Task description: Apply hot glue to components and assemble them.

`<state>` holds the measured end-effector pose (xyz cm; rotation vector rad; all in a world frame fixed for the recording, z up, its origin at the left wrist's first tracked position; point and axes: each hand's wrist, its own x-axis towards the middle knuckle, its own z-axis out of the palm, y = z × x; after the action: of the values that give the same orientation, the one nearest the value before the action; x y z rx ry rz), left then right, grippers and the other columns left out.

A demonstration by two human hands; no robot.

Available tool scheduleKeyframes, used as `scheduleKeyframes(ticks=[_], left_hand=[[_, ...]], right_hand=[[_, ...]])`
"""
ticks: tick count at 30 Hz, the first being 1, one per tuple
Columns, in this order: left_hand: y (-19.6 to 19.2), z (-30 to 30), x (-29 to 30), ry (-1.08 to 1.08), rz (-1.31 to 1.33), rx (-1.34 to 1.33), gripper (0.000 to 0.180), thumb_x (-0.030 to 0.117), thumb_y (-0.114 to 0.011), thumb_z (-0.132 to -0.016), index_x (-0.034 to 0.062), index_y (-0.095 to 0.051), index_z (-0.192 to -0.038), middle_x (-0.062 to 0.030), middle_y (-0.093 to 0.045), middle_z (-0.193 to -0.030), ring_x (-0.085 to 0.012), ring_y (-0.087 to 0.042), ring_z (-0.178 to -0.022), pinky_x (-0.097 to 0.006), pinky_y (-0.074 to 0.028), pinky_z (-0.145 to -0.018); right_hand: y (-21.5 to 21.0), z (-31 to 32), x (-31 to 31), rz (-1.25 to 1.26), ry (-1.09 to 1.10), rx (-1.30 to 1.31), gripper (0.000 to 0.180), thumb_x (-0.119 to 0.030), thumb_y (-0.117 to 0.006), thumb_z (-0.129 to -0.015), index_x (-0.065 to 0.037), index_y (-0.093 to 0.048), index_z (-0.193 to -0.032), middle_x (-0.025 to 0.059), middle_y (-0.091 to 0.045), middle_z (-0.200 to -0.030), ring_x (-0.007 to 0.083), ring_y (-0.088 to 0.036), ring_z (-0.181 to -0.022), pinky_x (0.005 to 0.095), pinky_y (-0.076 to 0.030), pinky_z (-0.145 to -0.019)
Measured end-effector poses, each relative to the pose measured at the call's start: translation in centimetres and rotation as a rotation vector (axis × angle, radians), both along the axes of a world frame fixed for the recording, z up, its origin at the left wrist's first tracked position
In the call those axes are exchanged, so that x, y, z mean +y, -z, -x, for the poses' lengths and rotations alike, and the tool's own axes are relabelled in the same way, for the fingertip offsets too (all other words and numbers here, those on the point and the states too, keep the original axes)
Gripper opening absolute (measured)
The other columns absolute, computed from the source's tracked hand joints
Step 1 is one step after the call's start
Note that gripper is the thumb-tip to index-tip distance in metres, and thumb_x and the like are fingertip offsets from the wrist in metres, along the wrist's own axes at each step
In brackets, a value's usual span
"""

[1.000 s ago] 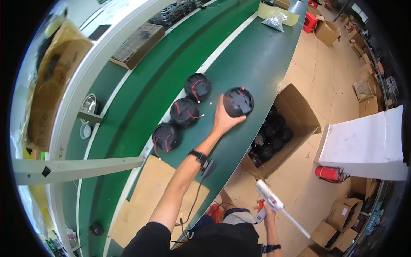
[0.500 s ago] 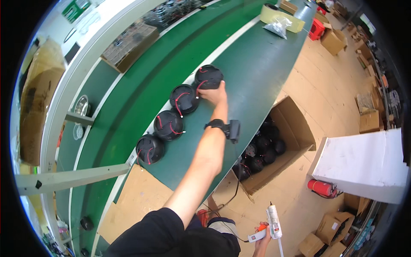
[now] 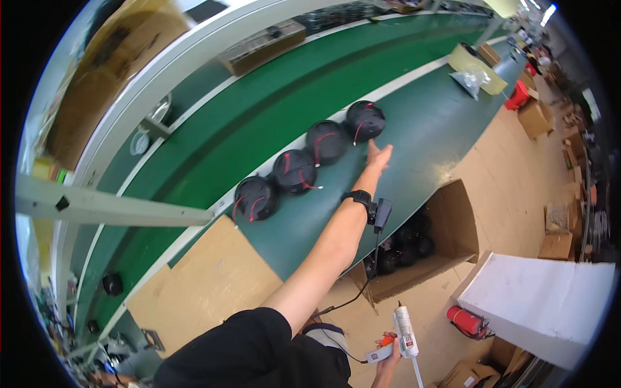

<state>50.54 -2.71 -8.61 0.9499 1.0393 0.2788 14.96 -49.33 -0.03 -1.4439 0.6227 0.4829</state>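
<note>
My left hand (image 3: 378,156) reaches over the green bench, thumb and fingers apart, just beside the farthest black round housing (image 3: 365,121); a gap seems to show between them. Three similar housings, the nearest a black round housing (image 3: 256,198), complete a slanting row along the bench's far edge, each with red wires on top. Low in the view, my right hand (image 3: 388,357) is wrapped round the grey grip of a sealant gun (image 3: 380,354). Its white cartridge (image 3: 404,331) points upward, with a dark tip.
A green conveyor belt (image 3: 272,129) runs beyond the bench (image 3: 420,136). Below its near edge, an open cardboard box (image 3: 459,220) holds several black housings. A flat cardboard sheet (image 3: 207,278) lies at the near end. Right stand a white panel (image 3: 537,297) and a red fire extinguisher (image 3: 464,320).
My left hand has let go of the farthest housing and drawn back toward the near right of it. The whole view has shifted, while my right hand still grips the sealant gun.
</note>
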Motion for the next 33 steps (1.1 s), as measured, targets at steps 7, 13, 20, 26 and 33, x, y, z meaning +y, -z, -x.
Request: scheduleKeyframes(ticks=[7, 13, 20, 26, 33], left_hand=[[-10.5, 22.4, 0.4, 0.888, -0.274, -0.591, 0.031, 0.018, -0.061, -0.094, 0.0019, -0.059, -0.121, -0.0086, -0.068, -0.104, -0.0144, -0.067, -0.089, -0.032, -0.054, -0.077], [-21.2, 56.7, 3.3, 0.784, -0.409, -0.225, 0.027, 0.022, -0.062, -0.097, 0.0031, -0.064, -0.117, -0.0093, -0.068, -0.110, -0.0164, -0.064, -0.099, -0.032, -0.052, -0.090], [-11.3, 100.7, 3.5, -0.125, -0.478, 0.637, 0.019, 0.017, -0.066, -0.089, 0.0032, -0.068, -0.102, -0.0075, -0.070, -0.086, -0.0162, -0.067, -0.074, -0.030, -0.056, -0.065], [-9.4, 117.9, 7.3, -0.758, -0.324, 1.023, 0.068, 0.037, -0.077, -0.074, -0.0081, -0.059, -0.121, -0.0188, -0.071, -0.098, -0.0281, -0.071, -0.082, -0.034, -0.056, -0.077], [-7.4, 116.7, 20.0, -0.762, -0.571, 1.055, 0.139, 0.055, -0.089, -0.054, -0.0011, -0.007, -0.151, -0.0343, -0.030, -0.146, -0.0465, -0.040, -0.133, -0.048, -0.043, -0.105]], right_hand=[[-0.3, -3.7, 3.3, -0.080, -0.314, -0.012, 0.032, -0.034, -0.058, -0.097, -0.004, -0.058, -0.110, 0.0123, -0.063, -0.105, 0.0167, -0.058, -0.066, 0.0253, -0.046, -0.056], [-1.0, -3.3, 11.9, -0.216, -0.661, 0.028, 0.032, -0.030, -0.061, -0.095, -0.004, -0.057, -0.113, 0.0131, -0.064, -0.105, 0.0144, -0.056, -0.066, 0.0245, -0.048, -0.055], [-3.0, 1.5, 19.6, -0.203, -1.000, 0.026, 0.028, -0.024, -0.059, -0.097, -0.004, -0.056, -0.116, 0.0121, -0.064, -0.105, 0.0143, -0.060, -0.076, 0.0254, -0.050, -0.057], [-6.0, 9.0, 23.0, -0.165, -1.080, -0.054, 0.026, -0.021, -0.059, -0.096, -0.004, -0.056, -0.117, 0.0115, -0.064, -0.107, 0.0147, -0.061, -0.087, 0.0246, -0.051, -0.061], [-6.2, 15.1, 25.2, -0.072, -1.083, -0.143, 0.031, -0.002, -0.062, -0.090, -0.003, -0.056, -0.120, 0.0134, -0.066, -0.111, 0.0164, -0.062, -0.076, 0.0277, -0.053, -0.064]])
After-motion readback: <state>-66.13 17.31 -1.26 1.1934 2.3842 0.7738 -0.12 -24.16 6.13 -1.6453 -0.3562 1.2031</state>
